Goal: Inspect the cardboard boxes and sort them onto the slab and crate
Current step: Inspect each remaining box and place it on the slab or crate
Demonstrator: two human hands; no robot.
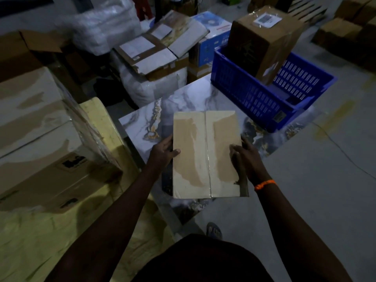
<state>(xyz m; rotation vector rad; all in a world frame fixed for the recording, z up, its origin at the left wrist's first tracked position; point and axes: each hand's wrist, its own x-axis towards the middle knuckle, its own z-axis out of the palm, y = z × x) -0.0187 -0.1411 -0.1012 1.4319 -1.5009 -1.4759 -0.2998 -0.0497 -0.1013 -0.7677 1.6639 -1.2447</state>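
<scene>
Squarely between both hands, a flat cardboard box (205,153) is held over the marble slab (142,123). The left hand (162,151) grips its left edge with the thumb on top, and the right hand (248,159), with an orange wristband (264,185), clasps the right edge. A taped seam runs down its scuffed top. Beyond the right hand, a blue crate (254,94) holds a tilted box (262,41) with a white label (267,20), too blurred to read. Left of the left hand, a large carton (40,149) bears black print (74,160), possibly a logo.
</scene>
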